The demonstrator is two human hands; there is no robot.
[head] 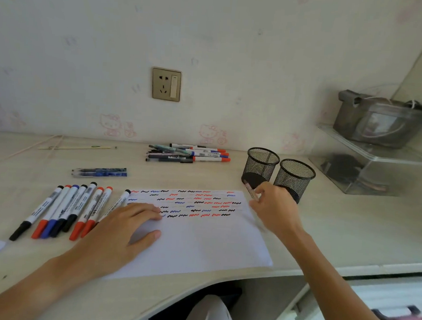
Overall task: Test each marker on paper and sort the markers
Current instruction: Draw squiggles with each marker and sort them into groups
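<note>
On the paper (199,245), left hand (116,230) rests, fingers spread; right hand (273,208) pinches a pen (250,190).

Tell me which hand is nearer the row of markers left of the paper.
Left. The left hand presses the paper beside the row of markers; the right hand is across the paper.

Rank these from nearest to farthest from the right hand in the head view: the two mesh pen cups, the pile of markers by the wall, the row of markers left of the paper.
From the right hand:
1. Mesh pen cups, just beyond its fingers.
2. Pile of markers by the wall, farther back and left.
3. Row of markers, across the paper at far left.
</note>
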